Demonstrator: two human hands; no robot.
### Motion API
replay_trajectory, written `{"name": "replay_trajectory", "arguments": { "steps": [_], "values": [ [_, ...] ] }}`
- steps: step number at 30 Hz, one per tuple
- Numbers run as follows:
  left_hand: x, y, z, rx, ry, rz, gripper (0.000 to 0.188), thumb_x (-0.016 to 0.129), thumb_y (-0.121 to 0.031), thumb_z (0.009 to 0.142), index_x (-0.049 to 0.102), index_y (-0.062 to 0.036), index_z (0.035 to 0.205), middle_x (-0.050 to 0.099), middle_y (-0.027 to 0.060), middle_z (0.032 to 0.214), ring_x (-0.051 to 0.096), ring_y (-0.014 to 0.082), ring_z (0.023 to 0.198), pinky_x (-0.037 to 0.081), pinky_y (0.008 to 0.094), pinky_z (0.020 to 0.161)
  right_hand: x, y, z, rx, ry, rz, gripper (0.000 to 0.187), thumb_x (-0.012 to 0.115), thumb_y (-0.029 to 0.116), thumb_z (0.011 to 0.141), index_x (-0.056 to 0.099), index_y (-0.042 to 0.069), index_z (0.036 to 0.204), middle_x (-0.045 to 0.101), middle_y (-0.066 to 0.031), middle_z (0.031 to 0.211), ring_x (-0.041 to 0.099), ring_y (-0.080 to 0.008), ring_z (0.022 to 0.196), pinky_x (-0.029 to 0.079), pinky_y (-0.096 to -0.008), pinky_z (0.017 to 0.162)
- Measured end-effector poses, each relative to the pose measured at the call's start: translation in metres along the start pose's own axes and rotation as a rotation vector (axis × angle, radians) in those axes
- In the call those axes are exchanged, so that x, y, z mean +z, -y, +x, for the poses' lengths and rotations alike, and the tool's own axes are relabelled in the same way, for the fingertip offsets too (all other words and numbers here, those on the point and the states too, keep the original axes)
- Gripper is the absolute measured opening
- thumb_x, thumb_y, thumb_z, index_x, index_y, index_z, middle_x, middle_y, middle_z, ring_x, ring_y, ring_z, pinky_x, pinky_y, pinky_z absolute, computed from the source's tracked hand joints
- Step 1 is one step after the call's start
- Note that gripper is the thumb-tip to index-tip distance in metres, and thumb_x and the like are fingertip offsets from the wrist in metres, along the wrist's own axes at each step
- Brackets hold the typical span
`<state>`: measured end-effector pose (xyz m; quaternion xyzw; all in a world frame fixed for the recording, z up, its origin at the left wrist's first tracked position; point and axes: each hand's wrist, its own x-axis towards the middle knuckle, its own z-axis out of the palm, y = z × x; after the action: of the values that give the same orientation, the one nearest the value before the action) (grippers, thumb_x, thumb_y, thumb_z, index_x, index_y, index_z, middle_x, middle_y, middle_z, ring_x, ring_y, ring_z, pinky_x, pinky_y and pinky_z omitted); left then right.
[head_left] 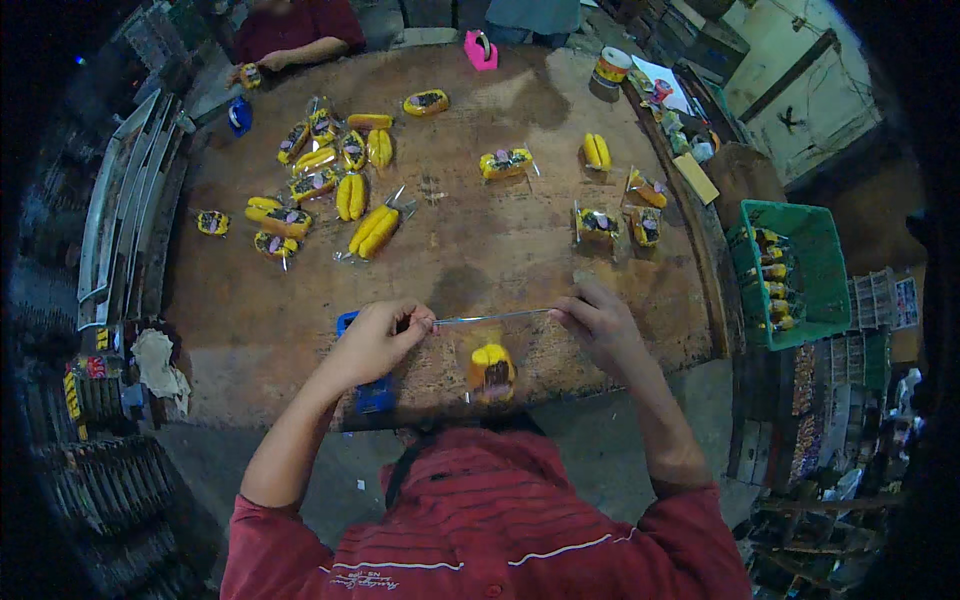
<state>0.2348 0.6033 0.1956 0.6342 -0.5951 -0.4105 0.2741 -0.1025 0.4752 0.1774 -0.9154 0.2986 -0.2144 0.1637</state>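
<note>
My left hand [378,340] and my right hand [598,318] are both closed, each pinching one end of a thin, shiny strip of clear tape [495,317]. The strip is stretched nearly level between them, above the table's near side. Just below it lies a yellow bread bun [491,372] with a dark topping, in a clear wrapper; neither hand touches it. Partly hidden under my left hand and wrist is a blue tape dispenser [375,394], close to the near edge.
Several wrapped yellow buns [312,183] cluster on the wooden table [440,285] at left, others at right. A pink tape dispenser [481,52] sits at the far edge. Right of the table stands a green crate [800,225] holding packed buns. Across the table, a co-worker's hand [248,75] holds a bun.
</note>
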Motion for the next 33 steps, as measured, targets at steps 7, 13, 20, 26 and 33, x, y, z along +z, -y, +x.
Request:
{"name": "replay_trajectory", "arguments": {
  "steps": [7, 13, 20, 26, 33],
  "values": [
    [-0.076, -0.064, 0.061, 0.092, 0.048, 0.031, 0.022, 0.058, -0.022, 0.098, 0.069, -0.0032, 0.092, 0.057, -0.0032, 0.070, 0.049, 0.0076, 0.063, 0.040, 0.0262, 0.057, -0.058, 0.027, 0.092, -0.060, -0.111, -0.037, 0.019, 0.070, 0.019, 0.092, 0.065, 0.001, 0.090, 0.055, -0.0144, 0.083, 0.057, -0.0337, 0.081, 0.046, -0.0444, 0.071],
    [-0.094, -0.119, -0.026, 0.170, 0.055, -0.265, 0.025, 0.054, -0.020, 0.100, 0.056, -0.0030, 0.082, 0.050, -0.0013, 0.064, 0.051, 0.0072, 0.056, 0.041, 0.0269, 0.052, -0.149, 0.091, 0.064, -0.127, -0.082, -0.100, 0.021, 0.071, 0.020, 0.092, 0.065, 0.000, 0.086, 0.061, -0.0138, 0.079, 0.062, -0.0327, 0.072, 0.048, -0.0419, 0.064],
    [-0.070, -0.101, -0.002, 0.065, -0.072, -0.360, 0.034, 0.046, -0.027, 0.104, 0.051, -0.0077, 0.076, 0.046, -0.0033, 0.063, 0.045, 0.0066, 0.054, 0.035, 0.0266, 0.049, -0.133, 0.087, 0.068, 0.043, 0.010, -0.070, 0.022, 0.071, 0.026, 0.094, 0.069, 0.004, 0.090, 0.063, -0.0153, 0.072, 0.064, -0.0321, 0.066, 0.048, -0.0422, 0.062],
    [-0.052, -0.079, 0.000, -0.039, -0.146, -0.519, 0.034, 0.051, -0.027, 0.102, 0.050, -0.0100, 0.073, 0.043, -0.0039, 0.062, 0.041, 0.0064, 0.054, 0.034, 0.0272, 0.050, -0.122, 0.077, 0.079, -0.035, 0.019, 0.028, 0.027, 0.069, 0.028, 0.095, 0.069, 0.002, 0.087, 0.061, -0.0167, 0.069, 0.062, -0.0337, 0.062, 0.046, -0.0429, 0.058],
    [-0.051, -0.053, 0.005, -0.095, -0.305, -0.819, 0.030, 0.052, -0.019, 0.102, 0.053, -0.0086, 0.075, 0.044, -0.0043, 0.061, 0.039, 0.0069, 0.046, 0.034, 0.0263, 0.045, -0.078, 0.045, 0.118, 0.010, 0.166, 0.202, 0.032, 0.063, 0.033, 0.099, 0.070, 0.003, 0.091, 0.064, -0.0182, 0.073, 0.063, -0.0346, 0.065, 0.048, -0.0408, 0.061]
  ]
}}
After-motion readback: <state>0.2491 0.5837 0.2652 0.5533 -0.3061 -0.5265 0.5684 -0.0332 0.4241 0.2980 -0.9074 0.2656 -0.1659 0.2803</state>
